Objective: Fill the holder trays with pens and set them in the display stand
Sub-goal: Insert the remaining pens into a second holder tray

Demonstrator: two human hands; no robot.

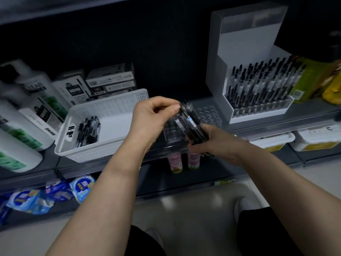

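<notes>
A dark shelf (pixel 304 115) carries a tall white stand (pixel 239 43) at the right, its lower step holding a tray (pixel 258 108) packed with upright black pens (pixel 258 85). White bottles (pixel 27 108) crowd the shelf's left end. Just beside them sits a white perforated basket (pixel 114 106), with pen boxes (pixel 110 78) stacked behind it and a small pile of loose pens (pixel 88 130) lying against its left side. Between the basket and the stand, a second, clear tray (pixel 208 115) rests on the shelf near the front edge, the holes that show standing unfilled; its near part is hidden behind the hands. Over that tray the person's right hand (pixel 215 143) grips the lower end of a bundle (pixel 191 126) of black pens, which leans up and to the left. The left hand (pixel 149 119), fingers curled, pinches the bundle's upper ends between thumb and fingertips.
</notes>
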